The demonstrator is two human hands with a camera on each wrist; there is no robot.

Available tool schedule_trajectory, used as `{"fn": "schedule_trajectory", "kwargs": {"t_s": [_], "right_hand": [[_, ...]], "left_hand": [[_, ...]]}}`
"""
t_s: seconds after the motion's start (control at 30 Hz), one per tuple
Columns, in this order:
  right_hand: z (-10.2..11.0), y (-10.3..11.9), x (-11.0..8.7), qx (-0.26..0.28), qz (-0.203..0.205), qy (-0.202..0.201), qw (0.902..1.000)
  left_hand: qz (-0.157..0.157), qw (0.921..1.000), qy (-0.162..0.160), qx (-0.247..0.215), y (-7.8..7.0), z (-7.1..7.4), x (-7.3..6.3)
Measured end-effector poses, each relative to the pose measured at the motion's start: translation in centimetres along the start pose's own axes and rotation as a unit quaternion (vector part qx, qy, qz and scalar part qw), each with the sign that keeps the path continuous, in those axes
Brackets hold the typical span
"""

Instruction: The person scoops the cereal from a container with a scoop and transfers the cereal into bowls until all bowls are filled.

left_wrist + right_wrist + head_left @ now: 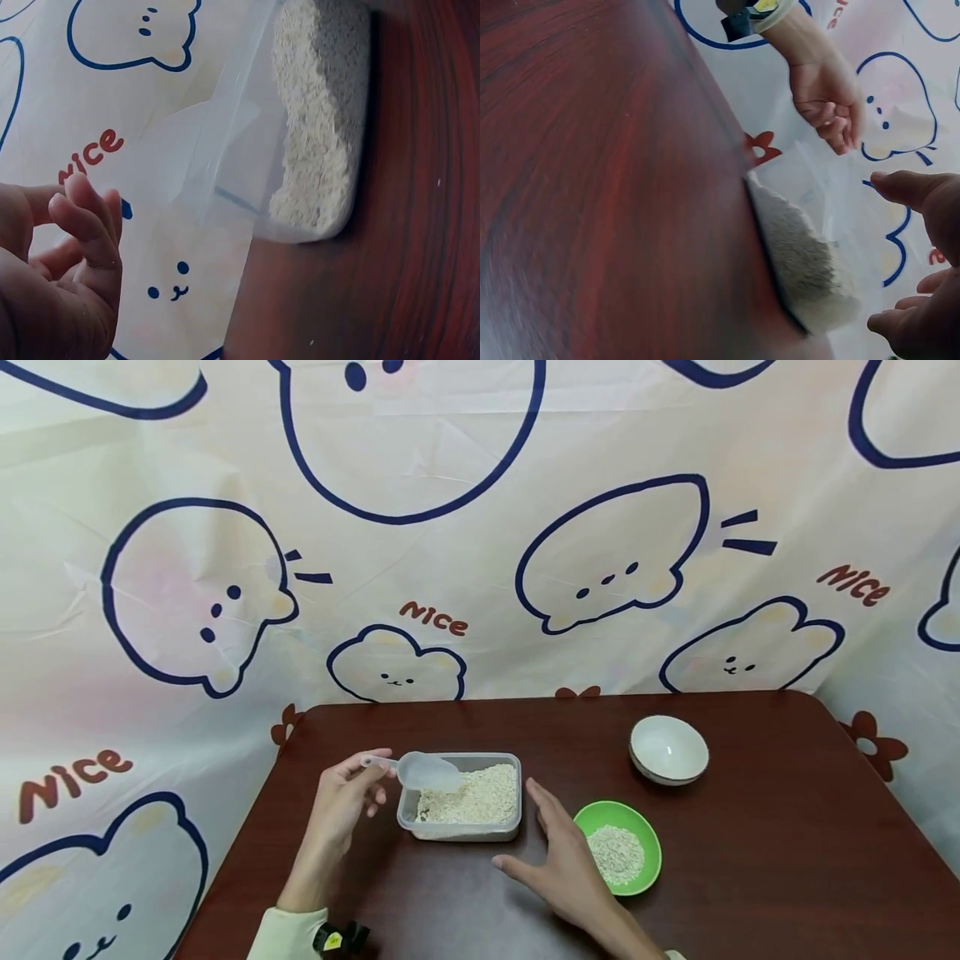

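My left hand (pixel 339 802) pinches the handle of a translucent plastic scoop (pixel 431 772), its bowl over the left part of a clear rectangular container (pixel 465 837). Pale flakes like rolled oats (pixel 483 797) fill much of that container, heaped higher toward its right side. In the left wrist view the curled fingers (pixel 94 217) show left of the container wall. My right hand (pixel 566 864) is at the container's right, thumb and fingers spread, holding nothing. Partly behind it stands a green bowl (pixel 651 837) with more flakes (pixel 617 853) in it.
A white bowl (pixel 669 749) stands at the back right of the dark wooden table (pixel 787 827). Behind the table hangs a printed cloth (pixel 480 560) with cartoon shapes. A few stray flakes lie on the table in the left wrist view.
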State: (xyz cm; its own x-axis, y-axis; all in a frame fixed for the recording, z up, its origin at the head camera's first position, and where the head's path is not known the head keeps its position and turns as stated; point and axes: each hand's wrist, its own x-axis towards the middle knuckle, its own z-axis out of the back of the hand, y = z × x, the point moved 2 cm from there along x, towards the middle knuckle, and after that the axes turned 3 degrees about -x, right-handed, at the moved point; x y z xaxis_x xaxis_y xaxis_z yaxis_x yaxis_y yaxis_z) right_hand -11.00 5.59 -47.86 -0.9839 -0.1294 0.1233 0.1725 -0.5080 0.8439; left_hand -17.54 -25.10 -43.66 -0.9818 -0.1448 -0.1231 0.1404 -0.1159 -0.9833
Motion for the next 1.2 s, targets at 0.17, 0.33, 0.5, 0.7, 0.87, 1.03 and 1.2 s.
{"fn": "schedule_trajectory", "kwargs": {"t_s": [0.17,0.33,0.5,0.7,0.87,1.03,1.2], "right_hand": [[-1.5,-0.2,0.4,0.029,0.004,0.011,0.9995],[-2.6,-0.6,0.8,0.044,0.003,-0.001,0.9990],[-3.4,-1.4,1.1,0.066,-0.011,-0.012,0.9977],[-4.0,-2.1,1.2,0.099,-0.009,-0.018,0.9949],[-4.1,-2.1,1.3,0.127,-0.005,-0.020,0.9917],[-4.3,-2.1,1.4,0.141,-0.004,-0.022,0.9897],[-4.3,-2.1,1.6,0.151,-0.004,-0.024,0.9882]], "left_hand": [[-0.005,0.9989,0.020,0.041,-0.3,0.2,-0.1],[-0.002,0.9977,0.042,0.052,-0.3,-0.1,0.0],[0.006,0.9984,0.043,0.035,-0.3,-1.0,0.0],[0.001,0.9991,0.041,0.007,-0.2,-2.3,0.6],[-0.005,0.9990,0.044,0.001,0.1,-3.3,1.1],[0.002,0.9966,0.080,0.019,0.3,-4.5,1.2],[0.002,0.9933,0.111,0.032,0.3,-5.9,1.3]]}}
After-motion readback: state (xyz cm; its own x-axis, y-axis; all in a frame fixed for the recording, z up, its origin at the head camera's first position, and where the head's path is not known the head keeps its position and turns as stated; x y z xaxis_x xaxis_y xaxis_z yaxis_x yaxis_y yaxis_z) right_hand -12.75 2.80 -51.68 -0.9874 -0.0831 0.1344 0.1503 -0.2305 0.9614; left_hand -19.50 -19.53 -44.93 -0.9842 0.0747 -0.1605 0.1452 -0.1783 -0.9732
